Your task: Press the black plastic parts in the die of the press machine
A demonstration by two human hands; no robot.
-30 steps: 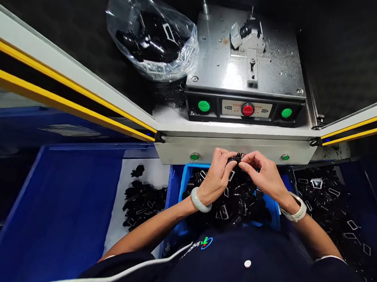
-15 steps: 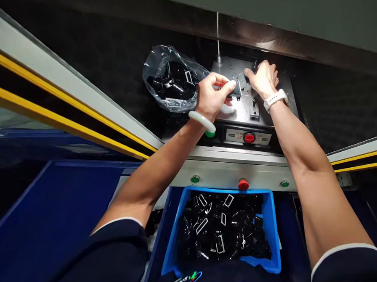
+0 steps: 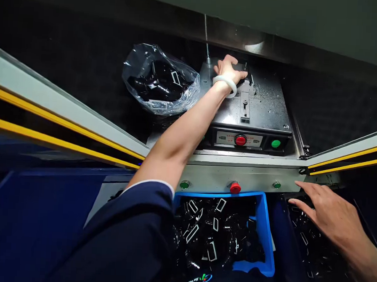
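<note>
My left hand (image 3: 227, 70) reaches over the metal plate (image 3: 265, 113) of the machine, fingers apart. Its thumb lies against or just beside a small dark piece (image 3: 249, 79) in the fixture there; whether they touch, I cannot tell. A clamp bar (image 3: 245, 107) with a bolt sits just in front of this piece. Down at the right, my right hand (image 3: 325, 209) is open, its fingers stretched out and nothing in them. Below it lie shiny black parts (image 3: 303, 237), some with pale rectangular outlines.
A clear plastic bag (image 3: 191, 90) of black parts lies left of the plate. Closer to me, a blue bin (image 3: 267, 233) holds several black parts. Red (image 3: 240, 140) and green buttons (image 3: 276, 143) line the machine front. Yellow-striped side frames (image 3: 65, 141) flank the opening.
My right hand has left the plate and come down to the right, over the black parts. My left hand has moved forward to the fixture; the dark piece it held no longer shows in its fingers.
</note>
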